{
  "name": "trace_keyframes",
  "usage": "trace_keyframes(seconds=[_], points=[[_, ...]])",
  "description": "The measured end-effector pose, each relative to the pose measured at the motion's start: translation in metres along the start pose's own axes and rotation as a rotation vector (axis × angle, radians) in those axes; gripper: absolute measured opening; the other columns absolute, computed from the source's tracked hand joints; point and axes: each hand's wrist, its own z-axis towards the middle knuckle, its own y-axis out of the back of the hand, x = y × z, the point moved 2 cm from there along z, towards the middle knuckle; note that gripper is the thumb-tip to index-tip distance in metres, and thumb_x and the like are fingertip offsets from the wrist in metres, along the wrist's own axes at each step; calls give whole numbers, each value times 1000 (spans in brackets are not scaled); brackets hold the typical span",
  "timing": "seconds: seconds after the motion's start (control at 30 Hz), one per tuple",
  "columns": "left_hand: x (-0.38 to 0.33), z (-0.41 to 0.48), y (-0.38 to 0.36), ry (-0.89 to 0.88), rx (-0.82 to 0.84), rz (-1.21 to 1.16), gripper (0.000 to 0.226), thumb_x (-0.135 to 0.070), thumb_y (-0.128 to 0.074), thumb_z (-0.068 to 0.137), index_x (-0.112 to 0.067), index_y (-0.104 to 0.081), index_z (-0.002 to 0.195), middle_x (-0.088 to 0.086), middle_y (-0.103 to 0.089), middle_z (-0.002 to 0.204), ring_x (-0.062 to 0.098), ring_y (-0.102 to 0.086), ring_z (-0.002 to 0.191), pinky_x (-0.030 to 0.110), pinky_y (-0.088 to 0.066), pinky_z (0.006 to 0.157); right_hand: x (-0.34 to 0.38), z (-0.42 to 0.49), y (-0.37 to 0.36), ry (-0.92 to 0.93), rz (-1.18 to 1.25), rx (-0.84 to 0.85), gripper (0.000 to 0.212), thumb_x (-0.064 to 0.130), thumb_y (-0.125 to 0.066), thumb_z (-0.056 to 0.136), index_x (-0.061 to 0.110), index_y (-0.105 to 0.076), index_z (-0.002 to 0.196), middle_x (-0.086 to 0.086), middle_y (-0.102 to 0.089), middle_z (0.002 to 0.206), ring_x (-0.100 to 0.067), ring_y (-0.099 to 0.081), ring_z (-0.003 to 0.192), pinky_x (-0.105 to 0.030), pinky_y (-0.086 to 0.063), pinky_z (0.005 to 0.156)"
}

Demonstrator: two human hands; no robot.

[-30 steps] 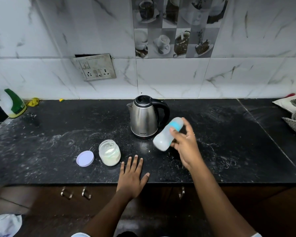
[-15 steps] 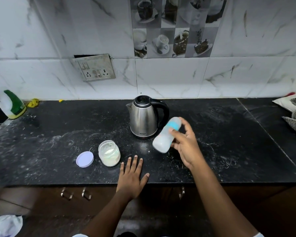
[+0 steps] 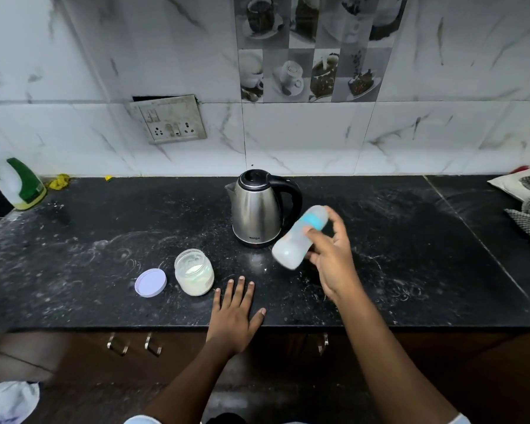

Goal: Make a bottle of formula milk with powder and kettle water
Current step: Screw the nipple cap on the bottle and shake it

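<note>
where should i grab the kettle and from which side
Best grip on the kettle is its black loop handle, from the right: it arches off that side, opposite the spout, and the steel body may be hot. The right hand is nearest but holds the bottle; the left hand lies flat on the counter.

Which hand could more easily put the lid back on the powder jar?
The left hand, probably. It rests flat and free on the counter, close beside the open jar, with the lid lying on the jar's far side. The right hand is busy gripping the tilted bottle.
</note>
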Motion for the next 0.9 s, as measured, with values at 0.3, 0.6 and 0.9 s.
trace_keyframes(seconds=[0.3, 0.6, 0.9], points=[[0, 1, -1, -5, 2, 5, 75, -67, -28, 101, -23, -33, 161, 6, -29, 169, 32, -23, 157, 51, -2, 122, 6, 1, 9, -3, 33, -33, 53, 2, -63, 99, 28, -48, 143, -9, -68, 117, -26, -70, 107, -53, -58, 92], [-1, 0, -1, -4, 3, 16, 75, -67, -28, 101, -23, -34, 161, 6, -30, 169, 32, -25, 157, 49, 2, 122, 5, 2, 11, -39, -101, 88, 56, 3, -65, 97, 31, -48, 142, -13, -71, 112, -29, -71, 105, -51, -60, 88], [0, 0, -1, -3, 3, 27, 75, -67, -28, 101, -22, -35, 161, 6, -31, 168, 32, -26, 156, 49, 0, 123, 1, 6, 8, -33, -133, 111, 63, 3, -68, 95, 33, -48, 146, -12, -75, 109, -27, -74, 101, -44, -62, 81]])
